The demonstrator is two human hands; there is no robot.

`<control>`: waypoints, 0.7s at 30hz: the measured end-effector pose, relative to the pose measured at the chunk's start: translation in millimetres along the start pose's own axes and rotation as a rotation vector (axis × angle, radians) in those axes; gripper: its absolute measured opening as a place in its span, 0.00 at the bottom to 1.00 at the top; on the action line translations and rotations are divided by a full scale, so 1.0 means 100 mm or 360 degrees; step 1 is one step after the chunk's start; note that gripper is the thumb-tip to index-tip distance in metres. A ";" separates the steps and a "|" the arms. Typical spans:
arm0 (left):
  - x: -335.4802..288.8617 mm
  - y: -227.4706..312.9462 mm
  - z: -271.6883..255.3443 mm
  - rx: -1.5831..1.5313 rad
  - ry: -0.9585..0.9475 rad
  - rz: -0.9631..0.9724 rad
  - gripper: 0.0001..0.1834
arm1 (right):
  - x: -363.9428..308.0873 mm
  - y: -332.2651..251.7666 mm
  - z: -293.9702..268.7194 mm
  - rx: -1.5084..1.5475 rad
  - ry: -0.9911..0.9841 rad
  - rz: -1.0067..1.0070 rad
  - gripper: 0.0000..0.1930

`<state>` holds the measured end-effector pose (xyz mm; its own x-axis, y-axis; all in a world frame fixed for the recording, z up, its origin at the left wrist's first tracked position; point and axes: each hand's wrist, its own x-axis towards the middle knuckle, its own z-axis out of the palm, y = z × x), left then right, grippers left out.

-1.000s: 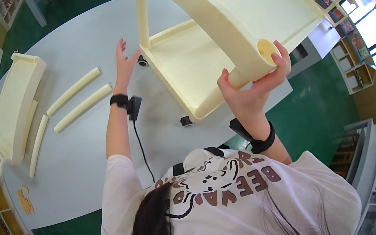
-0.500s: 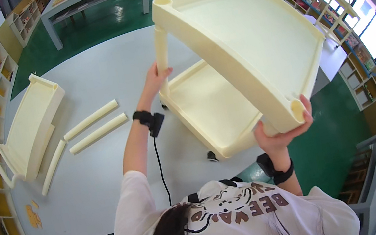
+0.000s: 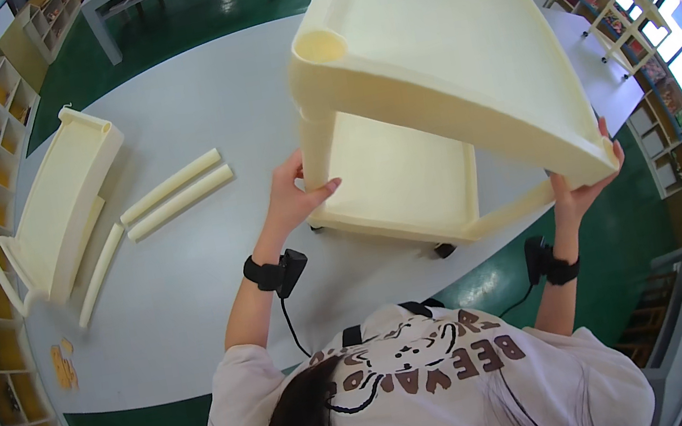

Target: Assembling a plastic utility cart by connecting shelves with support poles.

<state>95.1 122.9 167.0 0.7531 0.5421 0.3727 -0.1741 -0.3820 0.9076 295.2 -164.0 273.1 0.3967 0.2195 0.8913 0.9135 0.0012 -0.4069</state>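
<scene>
A cream plastic trolley stands tilted on its casters in front of me, with an upper tray (image 3: 432, 5) above a lower tray (image 3: 398, 171). My left hand (image 3: 292, 194) is closed around its near left pole (image 3: 318, 149). At the near right corner, my right hand (image 3: 582, 180) grips the rim of the upper tray, thumb and fingers on either side. Another cream pole (image 3: 519, 211) slants from the lower tray up toward that corner; its joint there is partly hidden by my hand. A black caster (image 3: 444, 250) shows under the lower tray.
Left on the grey table (image 3: 196, 321) lie a third cream tray (image 3: 70, 201) with a curved handle (image 3: 5, 272) and several loose cream poles (image 3: 184, 200). Small orange-brown pieces (image 3: 64, 366) sit near the left edge. Shelves (image 3: 2, 336) line the left wall; another trolley (image 3: 627, 25) stands far right.
The trolley has turned and its upper tray has swung away to the right. My right hand moved right and farther off with the tray corner; my left hand came nearer, still on the pole.
</scene>
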 end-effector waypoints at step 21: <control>-0.17 1.03 0.37 -0.0974 -0.0001 0.0484 0.21 | 0.53 0.57 0.03 -0.0125 -0.0244 0.0068 0.41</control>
<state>87.6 46.6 246.4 0.6141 0.4771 0.6287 -0.7054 -0.0256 0.7084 367.9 -148.9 296.9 0.4223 0.3637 0.8303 0.9027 -0.0862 -0.4214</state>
